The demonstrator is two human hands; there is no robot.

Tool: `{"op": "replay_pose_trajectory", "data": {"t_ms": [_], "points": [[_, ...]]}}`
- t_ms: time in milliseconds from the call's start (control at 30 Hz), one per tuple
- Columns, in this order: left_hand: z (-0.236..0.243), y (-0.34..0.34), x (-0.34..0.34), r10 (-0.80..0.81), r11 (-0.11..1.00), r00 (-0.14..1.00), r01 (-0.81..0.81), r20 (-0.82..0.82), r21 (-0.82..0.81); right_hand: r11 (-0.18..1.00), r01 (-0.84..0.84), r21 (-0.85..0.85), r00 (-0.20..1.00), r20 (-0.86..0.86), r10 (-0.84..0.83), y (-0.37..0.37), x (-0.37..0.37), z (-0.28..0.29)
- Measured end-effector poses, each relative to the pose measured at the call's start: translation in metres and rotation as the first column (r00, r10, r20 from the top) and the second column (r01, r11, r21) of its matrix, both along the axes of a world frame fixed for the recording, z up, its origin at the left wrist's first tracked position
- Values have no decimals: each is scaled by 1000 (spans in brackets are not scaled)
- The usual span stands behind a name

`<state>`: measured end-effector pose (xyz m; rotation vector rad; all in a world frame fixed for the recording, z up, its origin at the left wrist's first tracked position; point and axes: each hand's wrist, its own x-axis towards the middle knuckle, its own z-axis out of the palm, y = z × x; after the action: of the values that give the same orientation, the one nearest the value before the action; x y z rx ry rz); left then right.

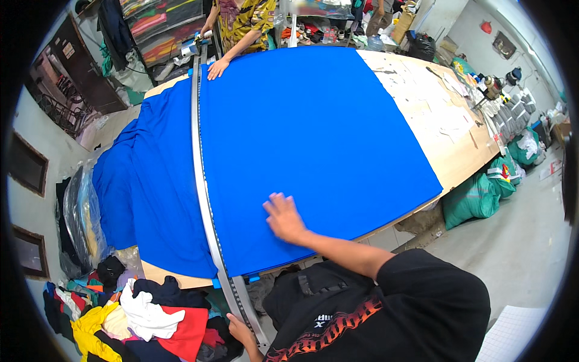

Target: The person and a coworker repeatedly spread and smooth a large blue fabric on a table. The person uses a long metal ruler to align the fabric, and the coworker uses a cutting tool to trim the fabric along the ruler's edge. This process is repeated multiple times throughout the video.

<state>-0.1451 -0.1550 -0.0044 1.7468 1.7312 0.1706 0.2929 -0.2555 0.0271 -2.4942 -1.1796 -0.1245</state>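
A large sheet of bright blue fabric [313, 133] lies spread over a long wooden table [449, 151]. A long metal rail [200, 181] runs across the fabric from the far edge to the near edge and sticks out past it. My right hand [282, 218] lies flat on the fabric near the front edge, fingers spread, holding nothing. My left hand [239, 331] is low at the table's near side, closed around the rail's overhanging end. At the far end another person's hand [216, 68] presses on the fabric beside the rail.
The other person's second hand rests on a small machine [196, 47] at the rail's far end. Paper pieces [443, 102] cover the bare table to the right. Mixed cloth scraps [139, 317] are heaped at lower left, green sacks [479, 193] stand on the floor at right, and fabric shelves [163, 27] line the back.
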Motion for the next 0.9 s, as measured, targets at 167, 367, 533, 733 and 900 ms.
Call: {"op": "replay_pose_trajectory", "data": {"t_ms": [167, 367, 533, 733, 900], "points": [[29, -3, 2, 76, 993, 997, -73, -32, 96, 899, -359, -251, 928, 11, 373, 78, -113, -13], [82, 4, 13, 59, 994, 998, -57, -20, 93, 472, -882, -9, 453, -299, 840, 98, -132, -41], [83, -5, 10, 90, 991, 995, -93, 37, 96, 807, -591, 8, 802, -102, 588, 92, -82, -25], [88, -2, 15, 79, 994, 997, -81, 24, 73, 996, -79, -32, 997, 24, 80, 154, 4, -35], [79, -4, 9, 108, 991, 994, -110, 31, 79, 891, -329, -313, 940, -15, 341, 194, 38, -9]]}}
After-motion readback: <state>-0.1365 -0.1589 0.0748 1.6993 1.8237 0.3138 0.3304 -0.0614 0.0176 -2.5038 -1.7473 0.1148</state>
